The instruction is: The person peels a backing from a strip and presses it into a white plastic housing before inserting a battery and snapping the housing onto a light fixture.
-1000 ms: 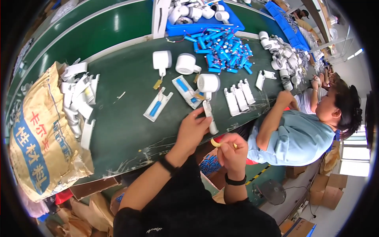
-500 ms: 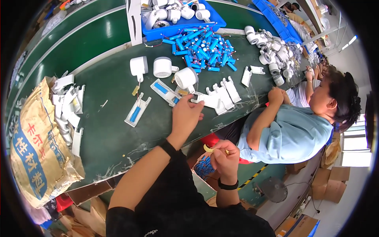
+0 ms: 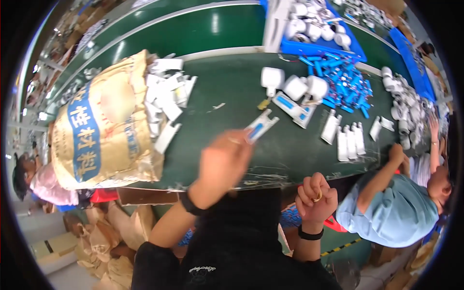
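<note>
My left hand, smeared by motion, is over the table at the near end of a white plastic shell with a blue battery cell in it. Whether its fingers touch or grip the shell cannot be made out. Near the table's front edge my right hand is closed, with a small curved yellow strip in its fingers. Beyond them lie another white shell with a blue cell and several white round housings with stems. To the right stand several white shells in a row.
A large tan sack with white shells spilling out is at left. A heap of blue battery cells lies at the back right, before a blue bin. A co-worker in a light blue shirt sits at right.
The view has turned left, so the table's things appear farther right. My left hand has left the row of white shells and moved left. My right hand still holds the yellow strip.
</note>
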### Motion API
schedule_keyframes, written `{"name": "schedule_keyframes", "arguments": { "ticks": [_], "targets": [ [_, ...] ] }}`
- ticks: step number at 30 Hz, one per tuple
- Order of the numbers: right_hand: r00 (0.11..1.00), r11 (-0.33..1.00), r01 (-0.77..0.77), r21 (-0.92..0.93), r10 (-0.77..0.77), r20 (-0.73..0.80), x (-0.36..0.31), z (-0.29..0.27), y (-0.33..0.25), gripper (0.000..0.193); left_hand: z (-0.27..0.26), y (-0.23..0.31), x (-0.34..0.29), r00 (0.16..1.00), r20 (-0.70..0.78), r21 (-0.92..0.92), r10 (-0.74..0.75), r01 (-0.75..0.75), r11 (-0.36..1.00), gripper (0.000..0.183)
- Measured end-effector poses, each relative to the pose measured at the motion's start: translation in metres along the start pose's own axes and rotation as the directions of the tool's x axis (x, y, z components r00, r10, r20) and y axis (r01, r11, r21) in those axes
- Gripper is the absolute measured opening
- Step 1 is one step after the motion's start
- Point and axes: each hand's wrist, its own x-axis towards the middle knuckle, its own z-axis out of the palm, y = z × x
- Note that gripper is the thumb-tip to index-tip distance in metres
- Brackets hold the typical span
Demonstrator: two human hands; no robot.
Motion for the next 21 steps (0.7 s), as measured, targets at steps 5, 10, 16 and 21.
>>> {"name": "schedule_keyframes", "arguments": {
  "ticks": [5,10,16,21],
  "targets": [
    [0.959,0.958,-0.285,-0.034,0.284,-0.018,0.047,0.044,0.05,0.033,-0.107,-0.083,-0.021,0.977,-0.106,0.623,-0.187,0.212,0.753,0.033],
    [0.951,0.884,-0.293,-0.365,0.31,-0.013,0.062,0.088,0.087,0.033,-0.122,-0.115,-0.042,0.947,0.05,0.59,-0.316,0.227,0.774,0.032],
    [0.962,0.79,-0.235,-0.567,0.274,-0.016,0.058,0.105,0.078,0.027,-0.113,-0.057,-0.023,0.706,0.337,-0.714,-0.623,0.623,0.32,0.031],
    [0.976,0.362,0.215,-0.907,-0.047,0.212,0.065,0.108,0.098,0.018,-0.07,-0.045,-0.022,0.587,0.53,-0.772,-0.612,0.633,-0.062,0.036]
  ]
}}
